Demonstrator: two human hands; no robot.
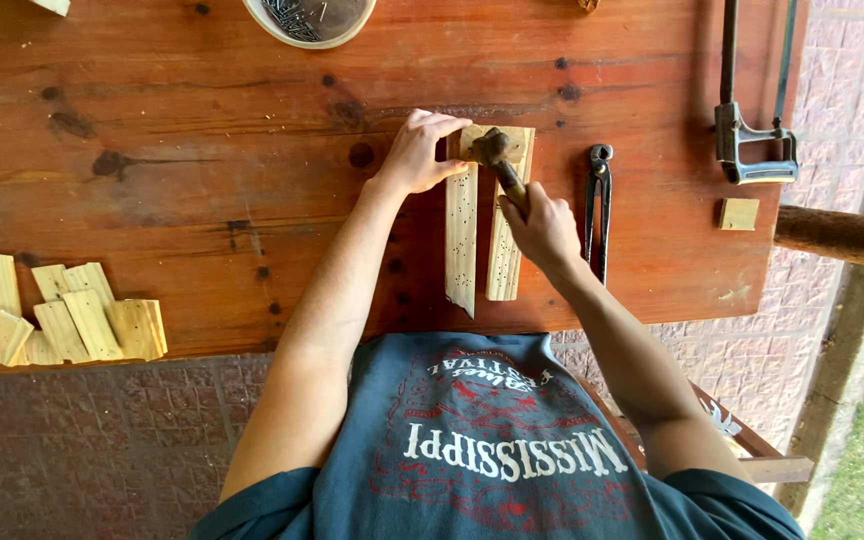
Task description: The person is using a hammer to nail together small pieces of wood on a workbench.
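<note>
Two pale wooden slats [461, 240] lie side by side on the reddish wooden workbench [202, 150], with a short cross piece [522, 142] over their far ends. My left hand [420, 150] presses on the far end of the left slat, fingers pinched near the cross piece. My right hand [544, 228] grips the wooden handle of a hammer [492, 148], whose metal head rests on the cross piece. Whether a nail stands under the fingers is hidden.
Black pincers [599, 205] lie just right of the slats. A hacksaw [752, 130] and a small wood block [739, 213] sit at the bench's right end. Several cut wood pieces [62, 320] are piled at the left front edge. A bowl of nails [309, 18] stands at the far edge.
</note>
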